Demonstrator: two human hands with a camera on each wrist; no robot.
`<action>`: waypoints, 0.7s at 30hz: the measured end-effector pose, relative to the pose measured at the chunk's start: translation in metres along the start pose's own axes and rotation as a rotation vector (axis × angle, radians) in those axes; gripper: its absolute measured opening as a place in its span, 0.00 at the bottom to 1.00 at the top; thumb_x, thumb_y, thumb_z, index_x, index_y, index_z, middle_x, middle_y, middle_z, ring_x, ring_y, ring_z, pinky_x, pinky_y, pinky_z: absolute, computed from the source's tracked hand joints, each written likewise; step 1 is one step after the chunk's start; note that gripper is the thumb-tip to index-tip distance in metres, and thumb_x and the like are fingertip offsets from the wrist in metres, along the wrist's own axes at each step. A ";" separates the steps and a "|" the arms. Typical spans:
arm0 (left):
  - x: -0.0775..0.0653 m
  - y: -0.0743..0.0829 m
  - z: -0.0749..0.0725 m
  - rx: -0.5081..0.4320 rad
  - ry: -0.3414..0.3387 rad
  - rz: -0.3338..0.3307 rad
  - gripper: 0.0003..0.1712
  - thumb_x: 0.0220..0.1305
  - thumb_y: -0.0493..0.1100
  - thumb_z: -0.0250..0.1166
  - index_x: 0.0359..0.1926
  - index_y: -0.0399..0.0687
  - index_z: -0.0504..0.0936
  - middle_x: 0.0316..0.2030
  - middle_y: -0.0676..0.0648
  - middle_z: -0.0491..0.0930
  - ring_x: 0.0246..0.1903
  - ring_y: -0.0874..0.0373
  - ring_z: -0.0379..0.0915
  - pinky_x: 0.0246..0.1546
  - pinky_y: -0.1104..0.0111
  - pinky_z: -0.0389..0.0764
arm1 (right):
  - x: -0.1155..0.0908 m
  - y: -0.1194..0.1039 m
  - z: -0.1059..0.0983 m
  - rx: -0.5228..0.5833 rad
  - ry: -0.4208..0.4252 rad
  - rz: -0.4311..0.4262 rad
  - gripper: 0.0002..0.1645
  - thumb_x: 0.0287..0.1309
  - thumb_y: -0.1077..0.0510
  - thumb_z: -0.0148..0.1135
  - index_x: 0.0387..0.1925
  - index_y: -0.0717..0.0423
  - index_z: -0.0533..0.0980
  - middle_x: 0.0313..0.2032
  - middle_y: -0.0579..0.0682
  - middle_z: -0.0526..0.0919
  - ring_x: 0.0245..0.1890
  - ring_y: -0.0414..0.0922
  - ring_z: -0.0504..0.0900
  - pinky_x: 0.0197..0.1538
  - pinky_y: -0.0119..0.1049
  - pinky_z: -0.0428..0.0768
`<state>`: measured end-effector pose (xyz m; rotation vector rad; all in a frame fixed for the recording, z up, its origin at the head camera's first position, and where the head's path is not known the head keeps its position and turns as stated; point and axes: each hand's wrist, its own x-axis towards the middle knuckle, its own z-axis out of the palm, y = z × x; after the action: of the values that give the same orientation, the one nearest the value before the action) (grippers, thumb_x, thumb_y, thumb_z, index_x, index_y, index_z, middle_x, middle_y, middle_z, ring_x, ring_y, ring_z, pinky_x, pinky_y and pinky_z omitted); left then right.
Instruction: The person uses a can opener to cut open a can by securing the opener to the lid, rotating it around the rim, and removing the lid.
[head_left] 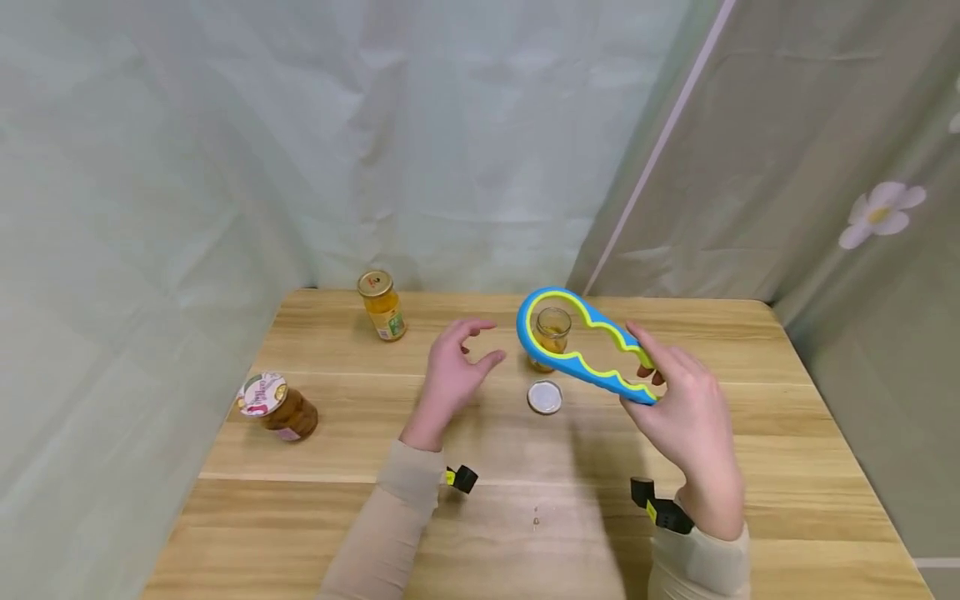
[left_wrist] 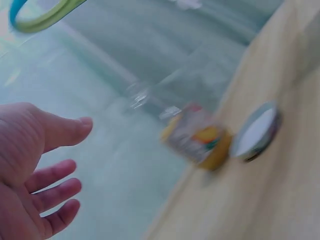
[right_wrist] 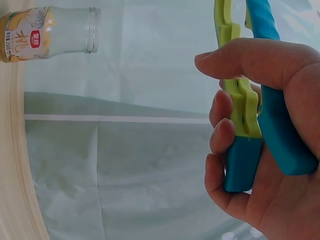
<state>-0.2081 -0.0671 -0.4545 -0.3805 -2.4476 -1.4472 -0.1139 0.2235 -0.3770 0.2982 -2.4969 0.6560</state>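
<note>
My right hand grips a blue and lime-green jar opener by its two handles, its looped end pointing left. In the right wrist view, fingers and thumb curl round the handles of the opener. Behind the loop stands an uncovered glass jar with yellow contents low inside; its label shows in the right wrist view. A lid lies on the table just in front of that jar, its white inside up. My left hand hovers left of the jar, fingers loosely bent, holding nothing.
A capped jar of yellow contents stands at the back left of the wooden table. Farther left is a jar with brown contents and a patterned lid. Pale curtains hang behind the table.
</note>
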 end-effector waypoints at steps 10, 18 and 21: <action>0.018 -0.023 -0.060 -0.102 0.498 0.011 0.23 0.52 0.40 0.77 0.50 0.44 0.81 0.46 0.43 0.77 0.47 0.53 0.70 0.41 0.51 0.72 | 0.001 0.001 -0.003 -0.006 0.033 -0.022 0.50 0.34 0.66 0.72 0.66 0.40 0.73 0.29 0.44 0.79 0.29 0.41 0.73 0.26 0.41 0.72; 0.025 -0.047 -0.089 -0.090 0.647 -0.198 0.46 0.48 0.50 0.80 0.66 0.58 0.65 0.61 0.54 0.63 0.58 0.60 0.58 0.51 0.60 0.66 | -0.001 0.000 -0.006 -0.008 0.038 -0.018 0.49 0.35 0.65 0.73 0.65 0.42 0.73 0.29 0.44 0.80 0.29 0.41 0.73 0.26 0.42 0.72; 0.026 -0.061 -0.096 -0.101 0.599 -0.317 0.55 0.47 0.55 0.79 0.71 0.71 0.56 0.67 0.57 0.55 0.63 0.62 0.52 0.59 0.60 0.65 | -0.003 0.000 -0.006 -0.017 0.033 -0.015 0.49 0.36 0.64 0.73 0.66 0.40 0.73 0.30 0.44 0.80 0.29 0.41 0.73 0.27 0.42 0.72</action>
<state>-0.2446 -0.1779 -0.4496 0.3940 -2.0036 -1.5246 -0.1083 0.2271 -0.3742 0.2971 -2.4650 0.6279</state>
